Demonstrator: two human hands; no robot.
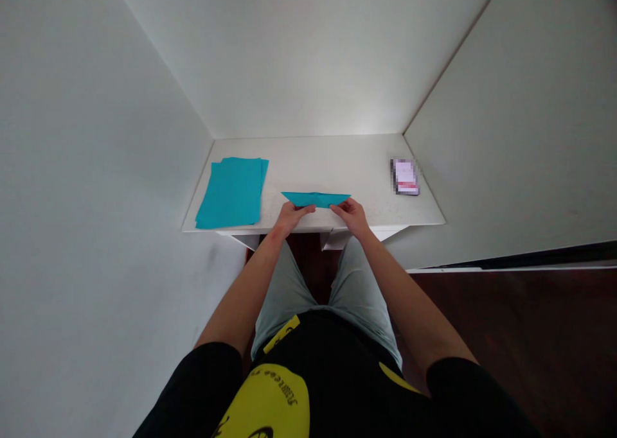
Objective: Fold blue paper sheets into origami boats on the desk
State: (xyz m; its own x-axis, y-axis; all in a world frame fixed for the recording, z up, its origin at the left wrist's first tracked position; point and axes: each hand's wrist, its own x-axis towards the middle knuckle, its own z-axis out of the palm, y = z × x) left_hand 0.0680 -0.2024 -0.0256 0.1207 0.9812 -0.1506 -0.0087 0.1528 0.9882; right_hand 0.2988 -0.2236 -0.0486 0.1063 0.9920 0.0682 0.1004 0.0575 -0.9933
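Note:
A narrow folded sheet of teal paper (pixel 315 199), pointed at both ends, is held near the front edge of the white desk. My left hand (pixel 290 217) pinches its lower edge left of the middle, the thumb reaching inward along the paper. On the other side, my right hand (pixel 352 216) grips the lower right part between thumb and fingers. Some fingertips are hidden behind the paper.
A stack of flat teal paper sheets (pixel 231 194) lies at the left of the white desk (pixel 332 162). Toward the right end is a phone (pixel 405 176), its screen lit and blurred. Walls enclose the desk at the back and both sides.

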